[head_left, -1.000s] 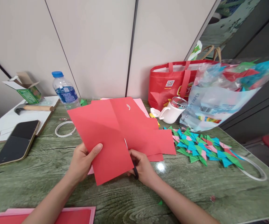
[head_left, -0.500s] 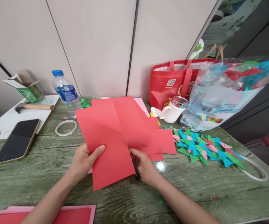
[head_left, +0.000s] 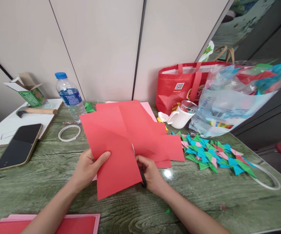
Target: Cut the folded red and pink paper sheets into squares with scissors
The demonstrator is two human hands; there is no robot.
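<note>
A large sheet of red paper [head_left: 116, 165] is pinched at its left side by my left hand [head_left: 89, 169], thumb on top and fingers underneath. My right hand [head_left: 150, 174] is closed on a pair of scissors [head_left: 143, 178] with black handles. One thin blade shows above the paper, along a cut that runs up from the lower right edge; the rest of the scissors is hidden by the sheet and my fingers. Behind and to the right, more red paper [head_left: 172, 148] lies flat on the table.
A stack of red and pink paper [head_left: 79, 225] lies at the front left. Leftward are a phone [head_left: 19, 146], a tape roll [head_left: 69, 133], a water bottle [head_left: 69, 99] and a hammer [head_left: 38, 111]. Folded paper pieces [head_left: 210, 152], a white mug [head_left: 182, 115] and bags [head_left: 228, 110] occupy the right.
The hands, sheet and scissors keep almost the same places. The view has shifted very slightly.
</note>
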